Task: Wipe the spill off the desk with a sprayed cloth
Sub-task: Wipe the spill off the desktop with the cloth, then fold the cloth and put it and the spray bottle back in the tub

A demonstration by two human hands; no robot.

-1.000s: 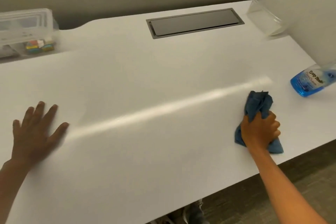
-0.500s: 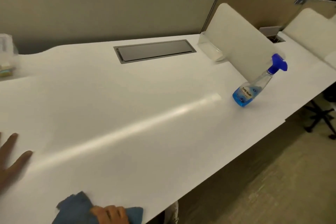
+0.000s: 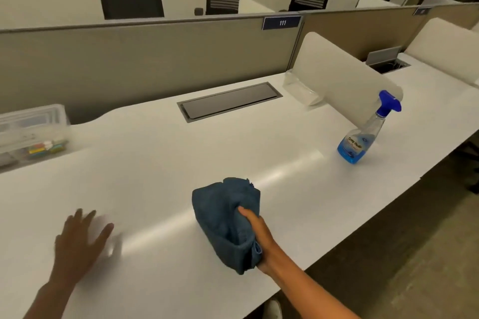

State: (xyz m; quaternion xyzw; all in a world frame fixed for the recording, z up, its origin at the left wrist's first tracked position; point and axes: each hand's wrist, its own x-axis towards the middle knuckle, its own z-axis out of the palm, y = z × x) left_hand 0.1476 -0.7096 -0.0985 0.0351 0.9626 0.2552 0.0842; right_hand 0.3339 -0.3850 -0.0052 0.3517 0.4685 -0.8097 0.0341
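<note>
A bunched blue cloth (image 3: 224,215) lies on the white desk (image 3: 155,158) near its front edge. My right hand (image 3: 255,234) grips the cloth from its right side, thumb over the top. My left hand (image 3: 77,243) lies flat on the desk to the left, fingers spread and blurred. A spray bottle (image 3: 364,134) with blue liquid and a blue trigger stands at the right, apart from both hands. No spill is visible on the desk surface.
A dark cable hatch (image 3: 229,101) sits in the desk at the back. A clear storage box (image 3: 31,132) stands at the left. A white divider panel (image 3: 344,77) rises behind the bottle. The desk's front edge runs close to my right forearm.
The view has lifted and swung, showing the partition and chairs. My right hand has carried the cloth from the right side near the bottle to the middle front of the desk.
</note>
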